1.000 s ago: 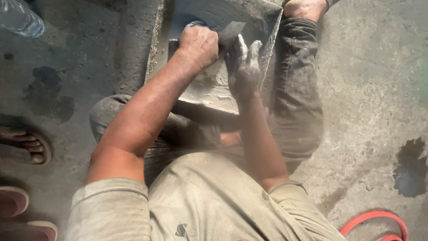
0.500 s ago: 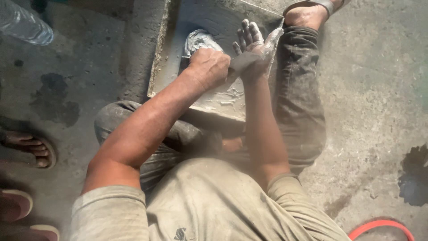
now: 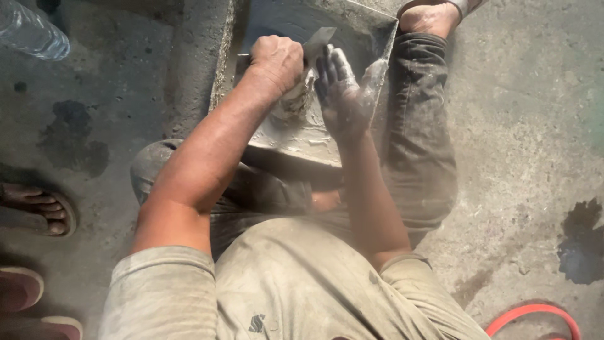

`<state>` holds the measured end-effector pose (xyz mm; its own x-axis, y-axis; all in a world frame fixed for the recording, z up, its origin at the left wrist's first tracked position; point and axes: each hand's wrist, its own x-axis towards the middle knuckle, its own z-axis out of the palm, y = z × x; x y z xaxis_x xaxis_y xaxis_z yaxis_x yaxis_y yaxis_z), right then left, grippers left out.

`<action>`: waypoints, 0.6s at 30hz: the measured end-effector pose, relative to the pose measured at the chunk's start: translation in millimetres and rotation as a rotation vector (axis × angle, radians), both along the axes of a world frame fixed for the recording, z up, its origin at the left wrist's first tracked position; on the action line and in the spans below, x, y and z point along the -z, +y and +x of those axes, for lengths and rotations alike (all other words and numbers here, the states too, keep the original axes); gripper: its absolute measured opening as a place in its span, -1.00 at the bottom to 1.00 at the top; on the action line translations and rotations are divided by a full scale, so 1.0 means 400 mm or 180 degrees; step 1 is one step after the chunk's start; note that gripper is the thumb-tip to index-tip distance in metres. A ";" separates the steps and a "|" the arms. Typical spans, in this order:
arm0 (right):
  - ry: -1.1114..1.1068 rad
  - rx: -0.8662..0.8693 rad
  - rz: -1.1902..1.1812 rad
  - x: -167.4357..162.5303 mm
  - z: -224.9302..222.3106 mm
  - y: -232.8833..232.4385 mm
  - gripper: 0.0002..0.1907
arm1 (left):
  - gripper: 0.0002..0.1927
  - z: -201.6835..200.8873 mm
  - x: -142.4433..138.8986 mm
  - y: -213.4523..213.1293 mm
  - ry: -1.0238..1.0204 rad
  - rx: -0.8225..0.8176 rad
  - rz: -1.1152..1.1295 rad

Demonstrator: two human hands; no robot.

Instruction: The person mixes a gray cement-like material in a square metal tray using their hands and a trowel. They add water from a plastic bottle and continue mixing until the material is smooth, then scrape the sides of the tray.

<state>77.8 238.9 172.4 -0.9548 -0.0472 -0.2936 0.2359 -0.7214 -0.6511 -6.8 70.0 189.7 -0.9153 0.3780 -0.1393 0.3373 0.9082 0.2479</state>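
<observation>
Closest to my view is the dusty grey shirt [image 3: 283, 289], and from it both bare arms run forward over dark trousers [image 3: 421, 145] with the knees spread wide; a red hose [image 3: 535, 311] curves over the concrete floor [image 3: 522, 113] at the lower right, and dark wet patches stain that floor on both sides; at the left edge I see someone else's foot in a sandal [image 3: 41, 211] and, nearer, two more pink sandals [image 3: 19, 289]; farther out, between the knees, lies a grey stone slab [image 3: 296, 135] smeared with pale paste; my left hand [image 3: 277, 63] is over it, its grip closed in a fist around a flat metal scraper [image 3: 318, 41] whose blade sticks out past the knuckles toward the slab's far end; just beside it my right hand [image 3: 343, 94] has its grip open, fingers spread and coated in white powder, palm resting on the slab and touching the lump of paste under the fist, holding nothing; beyond the hands the slab runs on to its far corner, where a bare foot [image 3: 431, 16] sits at its right; a clear plastic bottle [image 3: 31, 31] lies on the floor at the far left.
</observation>
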 end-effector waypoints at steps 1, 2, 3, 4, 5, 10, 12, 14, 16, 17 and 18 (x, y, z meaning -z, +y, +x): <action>-0.0144 0.0171 0.0119 0.000 -0.010 0.011 0.08 | -0.82 0.006 -0.007 -0.009 0.0116 0.0094 -0.0040; -0.0300 0.0349 0.0236 0.005 -0.025 0.023 0.12 | -0.84 0.019 -0.017 -0.018 0.0219 0.0195 -0.0082; -0.0453 0.0431 0.0143 0.012 -0.049 0.041 0.11 | -0.85 0.042 -0.028 -0.022 0.0305 0.0317 -0.0132; -0.0604 0.0524 0.0060 0.021 -0.079 0.062 0.11 | -0.79 0.069 -0.041 -0.019 -0.0009 0.0429 -0.0234; -0.0733 0.0611 -0.0031 0.038 -0.106 0.077 0.11 | -0.71 0.095 -0.055 -0.018 -0.0303 0.0533 -0.0347; -0.1110 0.0605 0.0292 0.149 -0.171 0.093 0.04 | -0.82 0.164 -0.114 0.024 0.0127 0.1293 -0.0035; -0.1035 0.0451 0.0410 0.179 -0.161 0.081 0.00 | -0.82 0.157 -0.125 0.041 -0.0011 0.1293 -0.0201; -0.0929 0.0249 0.0644 0.189 -0.140 0.074 -0.06 | -0.80 0.148 -0.129 0.047 -0.0078 0.1337 -0.0208; -0.0797 0.0121 0.0321 0.184 -0.120 0.075 -0.10 | -0.78 0.144 -0.130 0.052 -0.0148 0.1386 -0.0206; -0.0729 0.0042 0.0157 0.180 -0.112 0.076 -0.11 | -0.77 0.144 -0.130 0.052 -0.0184 0.1391 -0.0217; -0.0643 -0.0018 0.0071 0.174 -0.105 0.078 -0.11 | -0.76 0.146 -0.129 0.052 -0.0219 0.1388 -0.0240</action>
<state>36.0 270.3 102.8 -0.8761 -0.0439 -0.4802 0.3675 -0.7056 -0.6059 51.5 90.6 241.3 -0.6603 0.7129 -0.2361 0.6777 0.7011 0.2217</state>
